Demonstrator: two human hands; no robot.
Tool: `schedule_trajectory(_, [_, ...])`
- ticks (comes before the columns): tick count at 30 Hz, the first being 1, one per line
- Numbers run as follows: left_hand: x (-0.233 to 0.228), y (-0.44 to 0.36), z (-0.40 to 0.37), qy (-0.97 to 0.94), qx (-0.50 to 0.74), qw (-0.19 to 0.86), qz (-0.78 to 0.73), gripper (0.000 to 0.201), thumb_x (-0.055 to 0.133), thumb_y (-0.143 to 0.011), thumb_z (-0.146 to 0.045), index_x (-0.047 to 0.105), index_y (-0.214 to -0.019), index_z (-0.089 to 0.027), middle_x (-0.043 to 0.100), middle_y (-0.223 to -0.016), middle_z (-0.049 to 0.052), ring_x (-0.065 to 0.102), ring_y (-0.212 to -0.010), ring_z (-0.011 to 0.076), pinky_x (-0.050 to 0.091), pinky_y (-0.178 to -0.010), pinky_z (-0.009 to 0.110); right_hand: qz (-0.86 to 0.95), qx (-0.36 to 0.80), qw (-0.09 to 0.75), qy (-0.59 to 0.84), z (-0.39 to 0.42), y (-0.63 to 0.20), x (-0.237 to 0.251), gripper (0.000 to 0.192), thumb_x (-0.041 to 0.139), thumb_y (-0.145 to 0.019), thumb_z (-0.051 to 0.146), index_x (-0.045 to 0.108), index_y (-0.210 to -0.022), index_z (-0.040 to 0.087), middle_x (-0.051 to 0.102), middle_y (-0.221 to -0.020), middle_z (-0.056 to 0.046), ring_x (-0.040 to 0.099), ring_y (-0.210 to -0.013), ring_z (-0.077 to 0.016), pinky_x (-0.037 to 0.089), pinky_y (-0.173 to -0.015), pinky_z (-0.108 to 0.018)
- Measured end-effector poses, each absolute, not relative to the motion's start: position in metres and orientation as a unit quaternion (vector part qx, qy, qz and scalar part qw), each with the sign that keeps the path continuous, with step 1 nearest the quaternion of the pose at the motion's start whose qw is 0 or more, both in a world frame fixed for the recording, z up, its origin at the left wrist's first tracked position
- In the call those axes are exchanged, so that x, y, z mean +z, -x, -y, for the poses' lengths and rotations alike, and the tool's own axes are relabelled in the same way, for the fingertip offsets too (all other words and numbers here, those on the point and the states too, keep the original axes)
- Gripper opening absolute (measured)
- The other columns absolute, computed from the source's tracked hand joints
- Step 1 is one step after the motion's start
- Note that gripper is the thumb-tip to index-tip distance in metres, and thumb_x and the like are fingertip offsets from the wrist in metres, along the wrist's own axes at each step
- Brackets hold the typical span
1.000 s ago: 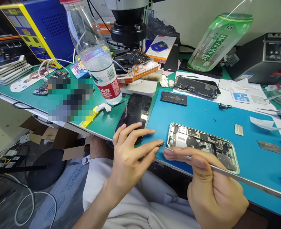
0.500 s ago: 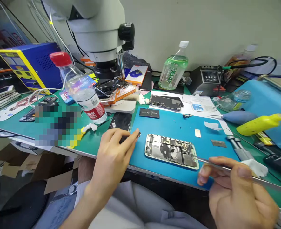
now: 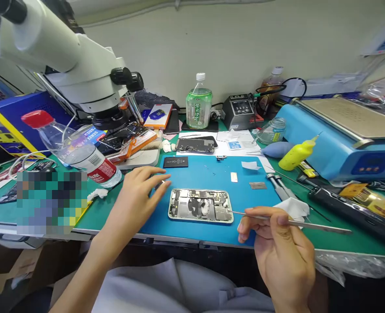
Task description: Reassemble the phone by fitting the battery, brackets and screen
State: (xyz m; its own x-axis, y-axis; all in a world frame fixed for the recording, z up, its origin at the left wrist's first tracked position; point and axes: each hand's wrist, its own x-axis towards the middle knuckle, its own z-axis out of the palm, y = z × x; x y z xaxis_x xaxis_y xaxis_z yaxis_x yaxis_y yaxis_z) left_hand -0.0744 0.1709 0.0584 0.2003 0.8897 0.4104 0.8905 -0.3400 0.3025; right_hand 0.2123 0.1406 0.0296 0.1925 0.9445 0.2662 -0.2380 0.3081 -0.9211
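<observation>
An opened phone point(image 3: 187, 211) with bared inner parts lies on the blue mat point(image 3: 192, 232). My right hand point(image 3: 283, 252) is closed around slim metal tweezers point(image 3: 316, 225). Their tip reaches the right end of the phone's insides; whether it grips a part is too small to tell. Left of the phone, my left hand point(image 3: 136, 195) hovers over the mat with thumb and forefinger close together. A tiny light-coloured thing shows between them, too small to name. Behind the phone lies a black battery point(image 3: 175, 162), and beyond it a detached screen point(image 3: 195, 144).
A microscope point(image 3: 88, 78) and a red-capped bottle point(image 3: 101, 169) stand at left. At the back is a green-labelled bottle point(image 3: 199, 108). A blue machine point(image 3: 336, 143), a yellow squeeze bottle point(image 3: 296, 154) and a black tool handle point(image 3: 342, 208) occupy the right. Small metal plates point(image 3: 233, 177) lie on the mat.
The view has swung right, so everything sits further left in it. My left hand has drawn slightly away from the phone. The tweezers' tip stays at the phone's right end.
</observation>
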Motion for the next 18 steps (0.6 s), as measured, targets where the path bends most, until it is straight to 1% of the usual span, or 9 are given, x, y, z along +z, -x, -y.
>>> schedule_trajectory(2, [0.061,0.059,-0.167,0.816,-0.227,-0.027,0.532,0.043,0.067,-0.109,-0.045,0.069,-0.146,-0.023,0.071,-0.149,0.010,0.062,-0.141,0.0321,0.047,-0.120,0.052,0.462,0.440,0.671,0.378,-0.140,-0.213,0.029,0.040,0.062,-0.109,0.049,0.085,-0.094,0.020,0.073,-0.068,-0.007,0.072,-0.061,-0.0164,0.057,-0.052,-0.023])
schedule_trajectory(4, [0.060,0.045,-0.163,0.849,-0.174,-0.049,0.497,0.074,0.078,-0.101,-0.052,0.053,-0.162,-0.020,0.063,-0.160,0.014,0.056,-0.149,0.0346,0.046,-0.124,0.052,0.462,0.440,0.674,0.372,-0.140,-0.212,0.029,0.040,0.061,-0.109,0.049,0.084,-0.093,0.020,0.073,-0.068,-0.006,0.071,-0.060,-0.0160,0.057,-0.052,-0.023])
schedule_trajectory(5, [0.059,0.039,-0.161,0.855,-0.154,-0.049,0.492,0.086,0.082,-0.097,-0.053,0.046,-0.167,-0.019,0.060,-0.162,0.016,0.054,-0.151,0.0360,0.046,-0.125,0.052,0.458,0.439,0.678,0.371,-0.139,-0.212,0.029,0.040,0.061,-0.109,0.049,0.083,-0.092,0.019,0.073,-0.068,-0.006,0.071,-0.058,-0.0157,0.057,-0.052,-0.024])
schedule_trajectory(7, [0.058,0.031,-0.159,0.856,-0.134,-0.036,0.498,0.094,0.086,-0.094,-0.048,0.039,-0.171,-0.019,0.063,-0.157,0.018,0.056,-0.148,0.0378,0.047,-0.124,0.055,0.437,0.433,0.694,0.373,-0.137,-0.210,0.030,0.041,0.061,-0.109,0.050,0.081,-0.090,0.019,0.073,-0.068,-0.005,0.070,-0.056,-0.0154,0.057,-0.051,-0.024])
schedule_trajectory(10, [0.059,0.025,-0.157,0.845,-0.118,-0.043,0.520,0.095,0.088,-0.093,-0.039,0.037,-0.172,-0.023,0.067,-0.146,0.016,0.063,-0.137,0.0385,0.052,-0.117,0.054,0.399,0.413,0.726,0.378,-0.135,-0.206,0.030,0.042,0.061,-0.109,0.053,0.076,-0.086,0.021,0.071,-0.066,-0.002,0.069,-0.053,-0.0158,0.059,-0.051,-0.027])
schedule_trajectory(13, [0.065,0.021,-0.158,0.806,-0.107,-0.102,0.573,0.094,0.090,-0.090,-0.037,0.042,-0.170,-0.027,0.061,-0.145,0.015,0.068,-0.127,0.0371,0.057,-0.107,0.050,0.382,0.395,0.738,0.391,-0.136,-0.203,0.030,0.044,0.060,-0.109,0.054,0.074,-0.085,0.021,0.069,-0.065,-0.001,0.071,-0.054,-0.0159,0.059,-0.054,-0.026])
schedule_trajectory(14, [0.067,0.020,-0.159,0.790,-0.104,-0.131,0.590,0.090,0.091,-0.088,-0.037,0.047,-0.167,-0.027,0.060,-0.144,0.014,0.069,-0.124,0.0364,0.058,-0.105,0.048,0.380,0.391,0.739,0.396,-0.136,-0.203,0.029,0.044,0.060,-0.110,0.055,0.073,-0.085,0.021,0.070,-0.066,-0.001,0.072,-0.055,-0.0159,0.060,-0.055,-0.026])
schedule_trajectory(16, [0.073,0.020,-0.160,0.756,-0.101,-0.194,0.617,0.074,0.089,-0.088,-0.043,0.061,-0.154,-0.027,0.060,-0.142,0.012,0.070,-0.119,0.0347,0.058,-0.099,0.044,0.376,0.388,0.740,0.400,-0.137,-0.203,0.029,0.045,0.059,-0.110,0.056,0.074,-0.087,0.021,0.071,-0.068,-0.001,0.072,-0.055,-0.0163,0.061,-0.055,-0.028])
schedule_trajectory(18, [0.079,0.024,-0.161,0.728,-0.110,-0.261,0.625,0.053,0.080,-0.095,-0.053,0.068,-0.141,-0.029,0.062,-0.140,0.009,0.071,-0.115,0.0326,0.056,-0.097,0.041,0.373,0.386,0.743,0.399,-0.138,-0.203,0.028,0.044,0.058,-0.110,0.057,0.074,-0.090,0.021,0.072,-0.072,-0.002,0.073,-0.058,-0.0171,0.064,-0.056,-0.030])
